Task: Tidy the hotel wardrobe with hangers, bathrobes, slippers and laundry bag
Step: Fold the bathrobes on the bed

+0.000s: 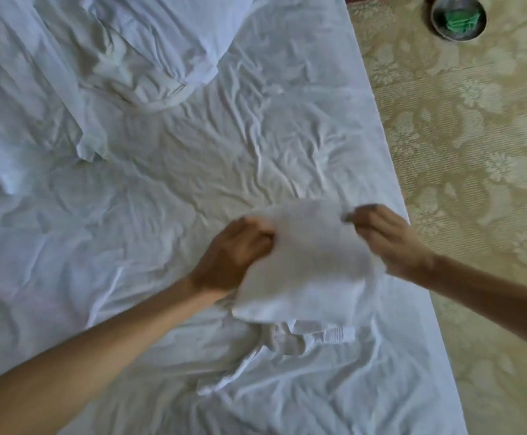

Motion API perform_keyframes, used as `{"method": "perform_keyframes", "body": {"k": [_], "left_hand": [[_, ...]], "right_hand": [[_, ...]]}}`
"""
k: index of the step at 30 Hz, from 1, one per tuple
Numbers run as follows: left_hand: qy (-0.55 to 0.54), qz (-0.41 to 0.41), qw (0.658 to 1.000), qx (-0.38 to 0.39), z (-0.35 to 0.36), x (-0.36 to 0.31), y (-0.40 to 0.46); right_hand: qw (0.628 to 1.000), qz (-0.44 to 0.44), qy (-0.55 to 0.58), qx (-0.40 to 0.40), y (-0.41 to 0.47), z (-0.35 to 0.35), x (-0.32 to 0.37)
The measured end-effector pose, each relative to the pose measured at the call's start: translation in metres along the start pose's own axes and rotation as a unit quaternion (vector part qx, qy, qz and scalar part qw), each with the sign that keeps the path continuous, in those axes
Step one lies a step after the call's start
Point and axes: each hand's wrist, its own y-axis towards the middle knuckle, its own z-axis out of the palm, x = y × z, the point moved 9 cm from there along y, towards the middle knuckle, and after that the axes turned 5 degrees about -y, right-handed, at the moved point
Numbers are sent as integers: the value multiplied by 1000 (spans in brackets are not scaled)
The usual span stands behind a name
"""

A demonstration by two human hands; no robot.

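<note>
**White cloth held up over the bed**

White folded cloth (306,262), soft and a bit blurry, hangs between two bare hands above the wrinkled white bed sheet (162,183). I cannot tell if the cloth is a laundry bag or a piece of a robe.

The left hand (234,255) holds the cloth's left edge. Its fingers are curled shut and pinch the cloth tight. The right hand (390,240) holds the cloth's top right corner. Its fingers are closed on that corner too. The top edge of the cloth is pulled flat between the two hands. The bottom of the cloth droops down toward the sheet.

Just under the cloth, a crumpled white fabric piece with a ribbed strip (312,335) lies on the sheet. The hanging cloth hides its top part.

On the far side of the sheet from the hands lies a big bunched pile of white bedding (124,58). It has many folds, and a seam shows along one edge. It is well apart from the cloth.

To the right of the sheet is a pale green and cream carpet with a leafy pattern (475,167). The sheet's edge runs on a slant beside it. On the carpet, far from the hands, sits a round grey metal bin (438,25). Something bright green (463,23) lies inside the bin.
</note>
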Motion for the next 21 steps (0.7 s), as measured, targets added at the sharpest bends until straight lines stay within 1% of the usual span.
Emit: {"method": "perform_keyframes", "body": {"k": [1,2,3,5,7,9,12,13,14,15,16,17,18,19,20,21], "left_hand": [[68,99,993,2,8,-25,-15],[100,162,982,1,16,-43,-31],[119,203,972,6,27,-54,-48],[113,240,963,44,52,-64,-78],[116,246,957,100,81,-66,-97],[111,221,958,146,96,-65,-98],[56,126,969,203,92,-63,-97],[19,83,972,218,89,-62,-101],[-34,19,978,207,82,-60,-101],[-88,-61,980,169,74,-58,-98],[-117,-142,977,111,66,-54,-94],[-118,-223,967,40,60,-47,-93],[-91,-296,951,-30,53,-41,-93],[-66,-367,924,-86,46,-34,-95],[-57,-443,887,-119,44,-25,-102],[-73,-527,838,-117,48,-16,-111]], "right_hand": [[999,-37,-17,-4,-16,0,17],[998,-63,-30,-1,-32,2,33],[996,-83,-36,14,-49,10,47],[989,-111,-50,78,-87,38,69],[982,-120,-72,128,-118,66,77],[977,-92,-73,178,-131,80,72],[956,-13,-35,291,-134,77,67],[946,22,-3,324,-136,73,67],[937,74,48,338,-134,65,68],[928,143,110,326,-128,55,67],[908,239,183,291,-121,49,61],[879,341,238,236,-117,46,51],[840,447,256,171,-119,44,38],[814,521,224,124,-122,41,26],[782,580,200,105,-130,45,17],[743,630,189,123,-139,53,16]]}}
